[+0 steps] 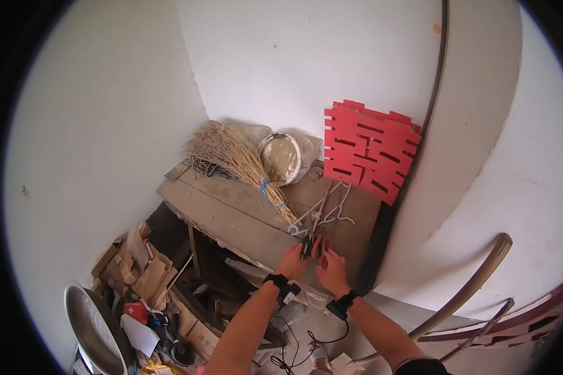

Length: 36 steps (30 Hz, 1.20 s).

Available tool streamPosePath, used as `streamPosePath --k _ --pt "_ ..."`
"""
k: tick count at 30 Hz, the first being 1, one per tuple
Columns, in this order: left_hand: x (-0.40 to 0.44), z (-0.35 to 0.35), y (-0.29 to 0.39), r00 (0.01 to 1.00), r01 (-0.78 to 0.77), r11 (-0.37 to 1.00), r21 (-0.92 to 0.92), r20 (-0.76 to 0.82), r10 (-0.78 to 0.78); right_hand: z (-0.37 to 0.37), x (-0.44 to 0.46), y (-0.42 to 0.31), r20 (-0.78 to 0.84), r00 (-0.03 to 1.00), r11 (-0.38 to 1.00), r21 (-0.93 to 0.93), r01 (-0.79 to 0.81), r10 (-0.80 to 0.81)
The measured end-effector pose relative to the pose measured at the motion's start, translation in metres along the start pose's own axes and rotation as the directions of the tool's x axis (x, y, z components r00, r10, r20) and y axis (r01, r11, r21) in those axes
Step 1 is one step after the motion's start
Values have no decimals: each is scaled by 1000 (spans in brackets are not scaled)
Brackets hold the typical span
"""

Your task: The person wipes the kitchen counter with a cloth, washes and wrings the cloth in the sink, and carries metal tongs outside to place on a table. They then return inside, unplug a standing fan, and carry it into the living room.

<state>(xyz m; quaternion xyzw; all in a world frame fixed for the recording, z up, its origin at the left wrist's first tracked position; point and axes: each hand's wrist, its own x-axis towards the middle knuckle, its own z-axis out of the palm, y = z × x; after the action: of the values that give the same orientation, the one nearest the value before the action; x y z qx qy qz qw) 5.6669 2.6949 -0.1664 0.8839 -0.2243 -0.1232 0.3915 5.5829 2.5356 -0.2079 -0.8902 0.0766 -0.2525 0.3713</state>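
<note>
My left hand (291,262) is at the front edge of the wooden table (231,209), its fingers closed on the black handle (306,245) of a tool. Close beside it, my right hand (333,273) grips red-handled scissors (318,246). The blades point away from me and lie among other metal parts, so where each tool ends is hard to make out. Just beyond the hands lies a bent grey metal frame (344,215). To its left rests a straw broom (238,156), tied with blue string.
A round lidded tub (280,158) stands at the back of the table. Red cut-out panels (369,147) lean on the wall. Cardboard (150,275) and a large metal pan (94,328) are at lower left. A curved wooden pole (475,281) leans at right. Black cables (288,353) hang below.
</note>
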Motion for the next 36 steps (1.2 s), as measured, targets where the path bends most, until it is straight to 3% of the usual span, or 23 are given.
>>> streamPosePath --k 2,4,6,11,13,15,16,18,20,24,26,28,30,31,33,36 --pt "1 -1 -14 990 -112 984 137 -65 122 -4 0 -2 59 998 997 61 -38 34" --pt "-2 -2 -26 988 -147 984 101 -39 151 -16 -1 -1 210 972 987 95 -127 104" --pt "-19 -15 -16 992 -122 992 29 -16 122 -25 -13 -5 140 989 989 126 -74 57" --pt "-88 -70 31 996 -73 996 -59 54 76 -57 -76 9 121 982 961 218 -171 148" --pt "-127 -96 56 999 -49 993 -107 -1 49 -69 -111 27 143 981 952 260 -162 128" --pt "-174 -119 81 998 -26 986 -168 -54 17 -84 -144 31 184 932 918 195 -346 312" --pt "-201 -130 93 995 -19 963 -270 -104 -10 -91 -160 23 205 933 925 183 -332 294" --pt "-262 -139 119 984 -27 922 -386 -173 -43 -115 -191 -7 87 968 962 120 -247 237" --pt "-329 -149 137 938 -209 838 -503 -345 26 -125 -221 -3 116 962 957 127 -261 247" --pt "-475 -152 155 899 -294 807 -512 -434 52 -140 -268 32 219 943 955 104 -277 250" --pt "-550 -150 153 877 -254 829 -498 -481 -21 -152 -275 55 237 958 985 29 -170 159" --pt "-623 -141 145 830 -276 785 -555 -549 -97 -162 -278 78 258 963 996 -47 -74 83" --pt "-701 -130 145 741 -223 797 -561 -629 -235 -164 -276 93 307 927 972 -156 -175 216" --pt "-735 -120 147 670 -294 712 -638 -669 -322 -162 -279 96 316 928 976 -151 -155 197" --pt "-800 -101 147 511 -241 711 -661 -709 -486 -152 -286 99 331 913 968 -154 -196 237" --pt "-872 -51 121 297 -415 639 -648 -760 -578 -121 -309 73 442 873 963 -251 -101 207"
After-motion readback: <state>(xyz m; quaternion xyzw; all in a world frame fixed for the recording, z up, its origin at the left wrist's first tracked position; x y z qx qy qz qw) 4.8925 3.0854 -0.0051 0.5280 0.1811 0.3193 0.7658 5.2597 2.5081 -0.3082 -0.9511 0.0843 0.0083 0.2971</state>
